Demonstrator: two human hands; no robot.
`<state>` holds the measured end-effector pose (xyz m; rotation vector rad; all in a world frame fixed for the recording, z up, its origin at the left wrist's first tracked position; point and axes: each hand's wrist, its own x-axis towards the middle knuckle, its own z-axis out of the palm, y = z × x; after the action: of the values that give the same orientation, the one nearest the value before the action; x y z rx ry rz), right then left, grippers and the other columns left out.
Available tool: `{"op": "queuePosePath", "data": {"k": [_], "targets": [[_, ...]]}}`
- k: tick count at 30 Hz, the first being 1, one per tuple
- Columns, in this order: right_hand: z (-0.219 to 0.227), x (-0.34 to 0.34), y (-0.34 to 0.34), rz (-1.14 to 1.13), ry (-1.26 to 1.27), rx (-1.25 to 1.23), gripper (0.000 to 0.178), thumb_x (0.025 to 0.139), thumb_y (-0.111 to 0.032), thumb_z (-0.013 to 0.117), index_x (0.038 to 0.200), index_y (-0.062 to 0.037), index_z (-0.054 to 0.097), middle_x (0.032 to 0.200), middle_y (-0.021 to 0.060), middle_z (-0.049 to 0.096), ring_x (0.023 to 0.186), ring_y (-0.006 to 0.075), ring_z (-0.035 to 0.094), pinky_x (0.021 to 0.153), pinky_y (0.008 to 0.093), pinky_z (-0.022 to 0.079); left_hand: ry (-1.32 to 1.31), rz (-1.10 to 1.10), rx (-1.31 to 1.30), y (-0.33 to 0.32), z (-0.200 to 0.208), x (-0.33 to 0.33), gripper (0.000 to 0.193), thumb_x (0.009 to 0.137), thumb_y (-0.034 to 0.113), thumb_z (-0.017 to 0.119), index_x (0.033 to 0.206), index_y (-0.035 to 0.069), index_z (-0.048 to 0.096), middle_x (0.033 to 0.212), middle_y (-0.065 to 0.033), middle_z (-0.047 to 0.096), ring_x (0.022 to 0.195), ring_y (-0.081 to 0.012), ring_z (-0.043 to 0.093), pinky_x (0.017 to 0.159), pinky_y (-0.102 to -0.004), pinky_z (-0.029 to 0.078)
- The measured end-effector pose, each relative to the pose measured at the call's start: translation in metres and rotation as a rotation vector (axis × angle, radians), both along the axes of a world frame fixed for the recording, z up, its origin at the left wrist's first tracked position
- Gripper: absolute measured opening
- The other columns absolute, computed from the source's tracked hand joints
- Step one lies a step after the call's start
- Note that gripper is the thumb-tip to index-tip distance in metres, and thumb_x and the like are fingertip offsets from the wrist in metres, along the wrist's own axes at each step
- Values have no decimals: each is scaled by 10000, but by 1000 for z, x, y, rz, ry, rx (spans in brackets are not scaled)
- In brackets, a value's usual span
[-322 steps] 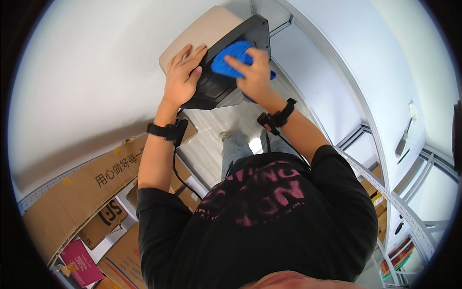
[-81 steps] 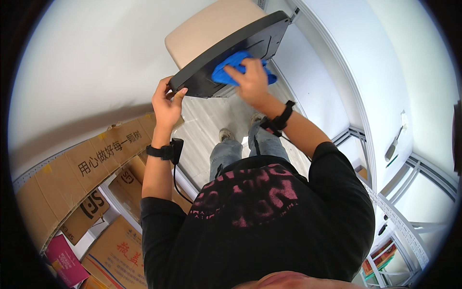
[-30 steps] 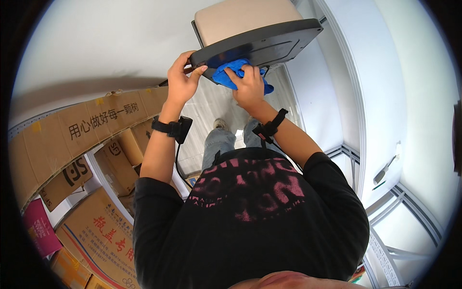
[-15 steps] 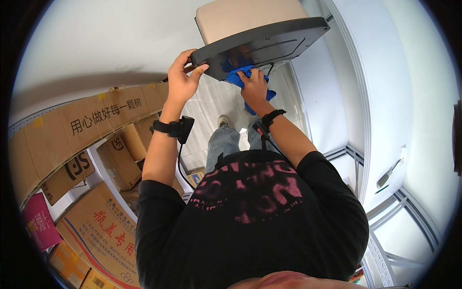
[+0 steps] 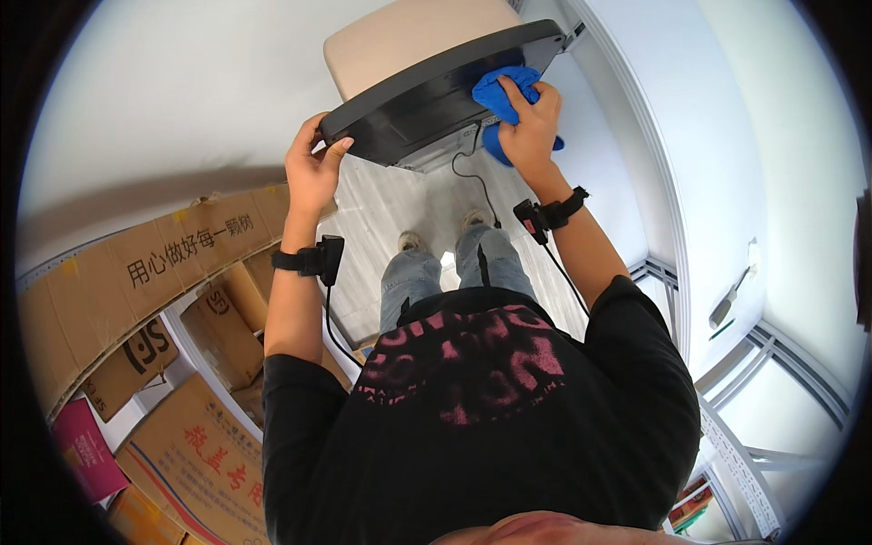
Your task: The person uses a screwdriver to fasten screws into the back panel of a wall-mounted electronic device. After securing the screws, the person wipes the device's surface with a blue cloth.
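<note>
A glossy black panel (image 5: 409, 109) with a thick dark rim is tilted in front of me, with a beige box-shaped body (image 5: 418, 41) behind it. My left hand (image 5: 313, 168) grips the panel's left corner, thumb on the front face and fingers round the rim. A crumpled blue cloth (image 5: 500, 94) is bunched in my right hand (image 5: 532, 132), laid against the right part of the panel's face. Part of the cloth hangs below that hand. Both wrists wear black straps with small cabled devices.
Brown cardboard boxes (image 5: 195, 436) and a magenta box (image 5: 86, 445) fill shelves at my left. A black cable (image 5: 481, 182) hangs below the panel toward the floor. A white wall with metal framing (image 5: 672, 182) stands close on the right, where a scraper-like tool (image 5: 725, 307) hangs.
My right hand has slid the cloth rightward and up across the panel. The panel and my left hand have shifted left in view, and the cable below is more exposed.
</note>
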<state>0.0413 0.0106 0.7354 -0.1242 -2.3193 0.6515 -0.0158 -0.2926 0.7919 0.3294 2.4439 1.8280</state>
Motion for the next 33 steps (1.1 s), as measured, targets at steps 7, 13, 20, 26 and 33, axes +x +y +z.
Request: {"op": "queuePosePath", "data": {"k": [7,13,20,26,33], "targets": [[-29,-7,6,-68,31,-101,578,585,25,609,1140,-129,663,1035,233,479,965,397,481,868,441,410,28,-38,-43,-5,1,-2,359,813,25,701,1143,8,562,973,-42,619,939,-132,596,749,-261,527],[-77,1,6,-93,-74,-89,570,620,-8,628,1183,-103,634,1035,247,481,990,428,473,883,463,396,18,-33,-47,-4,1,-3,362,815,9,694,1150,4,557,988,-39,619,943,-127,586,770,-254,512],[-131,14,-12,-162,-283,-109,542,657,-31,652,1195,-89,622,1044,259,474,1004,445,466,890,469,393,-10,-12,-43,-3,2,1,357,804,-6,696,1137,5,566,981,-47,630,950,-135,605,773,-268,541],[-145,13,-23,-185,-307,-143,568,630,-16,636,1194,-89,624,1102,232,453,1060,443,437,906,479,397,6,10,-33,2,3,5,352,804,-2,696,1132,2,570,977,-50,632,938,-132,610,774,-271,552],[-120,21,-72,-27,-269,-155,550,607,-22,637,1155,-63,646,1072,204,478,1028,416,456,862,457,419,-4,-18,-21,-1,0,6,375,823,-6,684,1172,-7,545,1024,-30,608,955,-113,562,808,-239,477]]}}
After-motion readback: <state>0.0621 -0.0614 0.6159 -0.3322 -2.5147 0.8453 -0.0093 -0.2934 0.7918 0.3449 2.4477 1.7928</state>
